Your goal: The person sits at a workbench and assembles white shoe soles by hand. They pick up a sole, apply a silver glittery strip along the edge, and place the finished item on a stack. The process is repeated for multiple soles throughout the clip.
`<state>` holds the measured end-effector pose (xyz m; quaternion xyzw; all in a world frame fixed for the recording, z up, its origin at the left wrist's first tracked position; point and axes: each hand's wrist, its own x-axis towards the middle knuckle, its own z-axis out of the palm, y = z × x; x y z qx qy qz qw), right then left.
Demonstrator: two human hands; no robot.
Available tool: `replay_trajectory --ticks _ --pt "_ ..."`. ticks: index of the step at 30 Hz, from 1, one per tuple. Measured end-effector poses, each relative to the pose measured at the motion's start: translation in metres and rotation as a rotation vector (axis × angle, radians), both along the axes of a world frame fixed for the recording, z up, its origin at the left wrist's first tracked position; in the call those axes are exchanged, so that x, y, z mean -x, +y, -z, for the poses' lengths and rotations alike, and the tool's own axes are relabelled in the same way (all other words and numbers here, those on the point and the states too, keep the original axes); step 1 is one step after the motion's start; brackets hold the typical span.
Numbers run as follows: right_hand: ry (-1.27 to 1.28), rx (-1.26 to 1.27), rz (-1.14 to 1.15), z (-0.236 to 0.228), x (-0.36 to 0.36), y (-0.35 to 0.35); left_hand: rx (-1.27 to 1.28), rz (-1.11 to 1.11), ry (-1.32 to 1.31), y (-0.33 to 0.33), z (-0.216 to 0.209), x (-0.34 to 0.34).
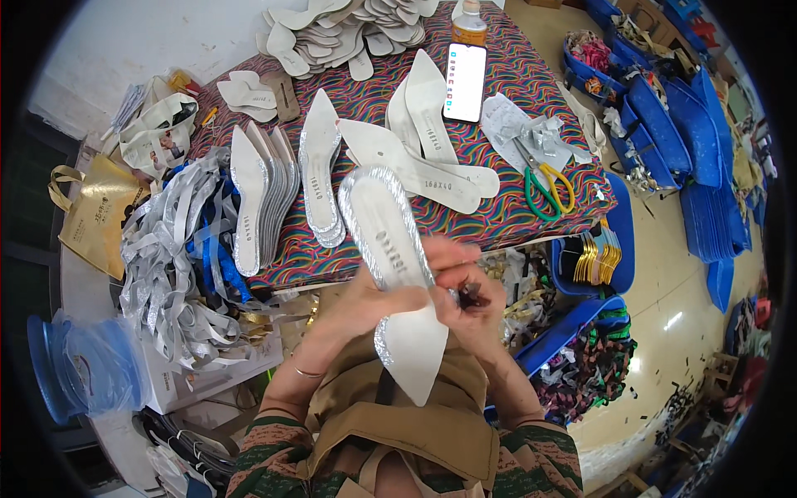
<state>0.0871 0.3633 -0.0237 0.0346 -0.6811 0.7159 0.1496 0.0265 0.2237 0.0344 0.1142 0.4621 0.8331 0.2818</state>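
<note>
A white pointed shoe insole (pixel 394 249) hangs over my lap, its toe pointing down toward me. Shiny silver strip runs along its rim at the heel and part of the toe side. My left hand (pixel 365 303) is closed round its middle, thumb across the top face, fingers behind it. At the insole's right edge my right hand (pixel 477 315) is closed, thumb and fingers pinching the rim. A small dark shiny thing (pixel 471 296) shows among the right fingers; its kind is unclear. On the table beyond lie a silver-edged insole stack (pixel 320 166) and plain white insoles (pixel 427 166).
The patterned tablecloth (pixel 365 104) also carries scissors (pixel 548 187), a phone (pixel 465 83), a bottle (pixel 470 23) and an insole heap (pixel 332 37). Silver strips (pixel 178 274) pile at left beside a blue spool (pixel 83 369). Blue bins (pixel 656 124) line the right floor.
</note>
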Motion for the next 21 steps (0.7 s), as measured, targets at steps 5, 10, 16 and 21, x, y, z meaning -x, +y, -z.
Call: replay_trajectory --ticks 5,10,16,21 --pt "-0.219 0.243 -0.039 -0.013 0.005 -0.001 0.242 -0.091 -0.027 -0.008 0.001 0.004" --pt "-0.413 0.43 -0.095 0.003 -0.012 0.018 0.071 -0.217 0.043 -0.012 0.002 0.026" --pt "-0.499 0.193 -0.059 -0.025 0.004 0.066 0.105 -0.453 0.043 -0.005 0.011 0.048" --pt "-0.383 -0.366 0.327 -0.022 0.054 0.143 -0.043 -0.541 -0.197 0.006 0.039 0.069"
